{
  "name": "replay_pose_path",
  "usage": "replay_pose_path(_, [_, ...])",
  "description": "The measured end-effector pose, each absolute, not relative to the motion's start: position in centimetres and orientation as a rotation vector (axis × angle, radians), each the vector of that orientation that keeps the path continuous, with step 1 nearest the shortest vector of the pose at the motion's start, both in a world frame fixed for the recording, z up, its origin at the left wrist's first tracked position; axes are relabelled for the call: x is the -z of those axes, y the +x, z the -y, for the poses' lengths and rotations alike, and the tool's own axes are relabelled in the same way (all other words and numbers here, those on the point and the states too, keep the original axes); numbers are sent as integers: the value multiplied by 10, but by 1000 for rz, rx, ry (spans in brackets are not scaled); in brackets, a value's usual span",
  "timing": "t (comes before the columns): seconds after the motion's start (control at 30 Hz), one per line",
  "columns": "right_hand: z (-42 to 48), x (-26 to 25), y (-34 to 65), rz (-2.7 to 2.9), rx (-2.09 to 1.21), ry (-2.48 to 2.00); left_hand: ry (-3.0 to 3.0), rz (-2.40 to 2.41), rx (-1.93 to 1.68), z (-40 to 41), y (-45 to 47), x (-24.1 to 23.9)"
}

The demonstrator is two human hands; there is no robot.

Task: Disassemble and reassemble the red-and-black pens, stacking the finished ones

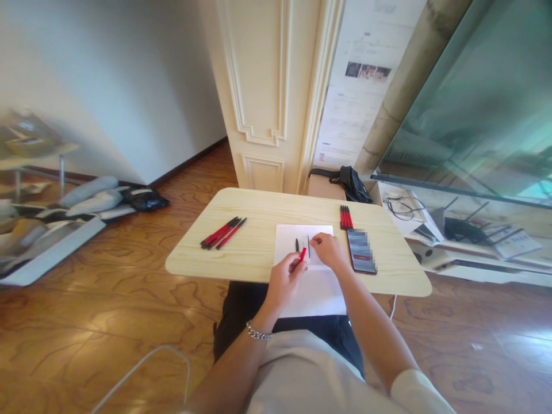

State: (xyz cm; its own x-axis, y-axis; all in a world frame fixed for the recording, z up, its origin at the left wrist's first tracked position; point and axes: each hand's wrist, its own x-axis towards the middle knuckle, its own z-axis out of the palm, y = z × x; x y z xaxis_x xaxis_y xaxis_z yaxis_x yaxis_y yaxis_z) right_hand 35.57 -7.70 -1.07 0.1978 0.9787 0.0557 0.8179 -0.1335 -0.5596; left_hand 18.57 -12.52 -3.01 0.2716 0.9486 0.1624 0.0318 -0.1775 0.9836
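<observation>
My left hand (286, 280) is closed around a red pen barrel (302, 255), which sticks up from between thumb and fingers over a white sheet of paper (317, 290). My right hand (326, 248) has its fingertips pinched together over the sheet's right part; what they hold, if anything, is too small to make out. Just left of those fingertips is a thin dark pen refill (309, 246). A short black pen part (297, 245) lies on the paper farther left, beyond my left hand.
Several red and black pens (222, 233) lie loosely on the left of the pale table (254, 210). More such pens (345, 218) sit side by side at the back right, behind a phone (362, 251). The table's rounded edge runs close to my lap.
</observation>
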Motion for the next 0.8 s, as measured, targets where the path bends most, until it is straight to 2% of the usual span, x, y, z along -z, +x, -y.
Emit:
replay_pose_path(0.27, [47,20,342,1780,-372,-2375,1436,-972,-1138,122,186,32])
replay_pose_path(0.43, [46,21,347,1732,-345,-2344,1421,-955,-1131,124,188,30])
replay_pose_path(0.5, [48,20,353,1666,-399,-2225,1411,-943,-1136,124,187,28])
replay_pose_path(0.67, [61,3,362,1294,-806,-1612,1447,-943,-1133,125,185,26])
replay_pose_path(0.8, [80,-24,356,1074,-876,-1200,1477,-942,-1132,127,187,26])
